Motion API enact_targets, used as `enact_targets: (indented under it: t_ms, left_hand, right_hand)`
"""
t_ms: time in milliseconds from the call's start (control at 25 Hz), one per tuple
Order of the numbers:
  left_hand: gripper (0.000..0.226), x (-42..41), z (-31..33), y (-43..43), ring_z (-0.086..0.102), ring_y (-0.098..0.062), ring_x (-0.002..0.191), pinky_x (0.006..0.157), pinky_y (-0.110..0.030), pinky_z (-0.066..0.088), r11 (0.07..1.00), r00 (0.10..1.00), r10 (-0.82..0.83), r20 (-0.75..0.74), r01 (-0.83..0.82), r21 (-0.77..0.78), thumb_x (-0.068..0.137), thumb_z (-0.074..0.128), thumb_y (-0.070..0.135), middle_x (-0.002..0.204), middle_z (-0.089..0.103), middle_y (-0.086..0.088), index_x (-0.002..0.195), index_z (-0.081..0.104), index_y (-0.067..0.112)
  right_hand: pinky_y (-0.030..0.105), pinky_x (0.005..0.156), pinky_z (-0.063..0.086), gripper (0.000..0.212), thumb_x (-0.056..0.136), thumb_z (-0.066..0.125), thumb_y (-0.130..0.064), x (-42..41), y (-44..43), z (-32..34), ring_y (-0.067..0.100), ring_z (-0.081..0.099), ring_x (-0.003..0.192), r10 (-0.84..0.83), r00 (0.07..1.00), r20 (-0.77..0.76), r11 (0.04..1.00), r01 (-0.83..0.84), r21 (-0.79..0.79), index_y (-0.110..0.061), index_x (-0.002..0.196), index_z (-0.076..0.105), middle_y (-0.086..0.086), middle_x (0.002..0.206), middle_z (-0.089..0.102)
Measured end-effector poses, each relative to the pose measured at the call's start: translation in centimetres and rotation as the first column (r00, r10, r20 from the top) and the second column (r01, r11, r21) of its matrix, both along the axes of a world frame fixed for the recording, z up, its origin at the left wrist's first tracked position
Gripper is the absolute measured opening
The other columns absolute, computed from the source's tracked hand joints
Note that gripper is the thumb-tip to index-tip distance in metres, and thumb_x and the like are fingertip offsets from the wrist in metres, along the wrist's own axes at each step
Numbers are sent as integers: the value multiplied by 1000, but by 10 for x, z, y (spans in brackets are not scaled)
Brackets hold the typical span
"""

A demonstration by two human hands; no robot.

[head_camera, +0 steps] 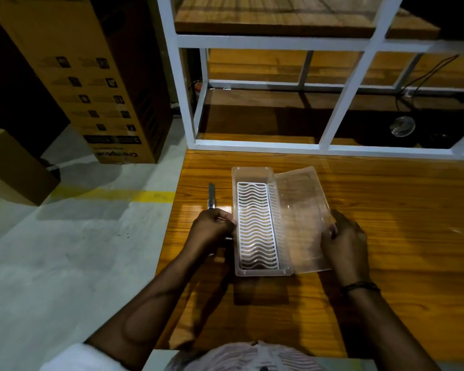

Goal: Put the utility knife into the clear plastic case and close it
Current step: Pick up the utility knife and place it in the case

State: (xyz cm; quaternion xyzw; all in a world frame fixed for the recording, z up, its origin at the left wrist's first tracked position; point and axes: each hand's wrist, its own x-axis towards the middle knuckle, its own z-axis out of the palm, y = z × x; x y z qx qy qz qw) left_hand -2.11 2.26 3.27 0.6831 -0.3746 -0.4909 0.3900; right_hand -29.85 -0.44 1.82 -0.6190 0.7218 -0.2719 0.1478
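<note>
The clear plastic case (252, 171) lies open on the wooden table, with a white wavy grid tray (256, 226) on its floor. Its clear lid (298, 207) is swung out to the right and held tilted. My right hand (343, 245) grips the lid's outer long edge. My left hand (212, 231) is curled against the case's left wall, fingers on the rim. The grey utility knife (211, 195) lies on the table just left of the case, parallel to it. Its near part is hidden under my left hand.
The table's left edge (172, 226) runs close beside the knife, with grey floor and a yellow line below. A white metal shelf frame (255, 145) stands along the back of the table. Cardboard boxes (91, 76) stand on the floor at left.
</note>
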Motion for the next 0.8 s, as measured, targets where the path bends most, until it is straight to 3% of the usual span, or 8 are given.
enact_targets:
  t_ms: [80,160,240,320,400,560,680,800]
  left_hand:
    - [8,1,-3,0,77,-30,81,74,-43,66,1000,999,12,41,-10,-30,85,69,4,85,77,-12,84,71,12]
    - [2,3,-8,3,76,-26,73,67,-39,66,997,992,51,112,-45,-63,87,69,14,82,76,-8,88,71,14]
    - [9,8,-13,6,72,-20,68,56,-27,59,992,947,107,303,-84,-90,90,69,26,85,74,-6,92,68,17]
    - [24,15,-19,4,69,-22,83,61,-24,48,995,829,98,550,-94,-37,92,69,36,99,71,-8,104,64,16]
    - [43,17,-22,-2,65,-30,103,74,-31,47,992,736,28,676,-104,72,92,67,44,116,66,-13,120,59,12]
    - [58,8,-22,-22,63,-37,113,84,-40,53,989,615,-20,788,-101,104,92,65,51,127,60,-18,128,56,6]
    - [41,4,-18,-36,69,-37,105,77,-39,54,989,559,12,829,-126,71,90,73,39,117,69,-16,115,66,6]
    - [23,8,-16,-45,73,-34,98,68,-33,50,982,608,11,794,-156,106,89,74,28,107,75,-14,101,74,9]
  right_hand:
    - [45,85,52,39,94,59,-7,-1,-1,-7,43,58,113,-37,996,-78,999,40,30,-5,133,60,27,127,61]
    - [49,86,51,32,96,61,-17,-2,0,-10,46,54,115,-79,978,-195,996,88,34,-3,125,64,27,129,58]
    - [53,88,49,35,94,65,-24,-4,1,-11,49,50,116,-106,958,-266,993,113,14,-2,122,66,27,130,58]
    - [53,89,50,36,90,69,-24,-3,1,-11,48,49,117,-79,966,-247,997,80,-10,-6,121,68,24,129,59]
    - [52,89,51,34,87,69,-22,2,1,-9,45,49,118,-35,978,-207,999,29,-32,-10,119,70,20,129,60]
    - [48,92,50,31,83,68,-12,15,-1,-6,41,50,119,13,995,-101,999,-18,-50,-14,113,72,16,127,62]
    - [44,89,49,30,82,69,-10,16,-1,-5,41,52,117,30,997,-69,998,-34,-60,-14,111,73,16,124,63]
    - [42,87,49,29,82,68,-11,12,1,-5,39,52,118,26,999,-47,999,-28,-42,-15,110,73,13,125,62]
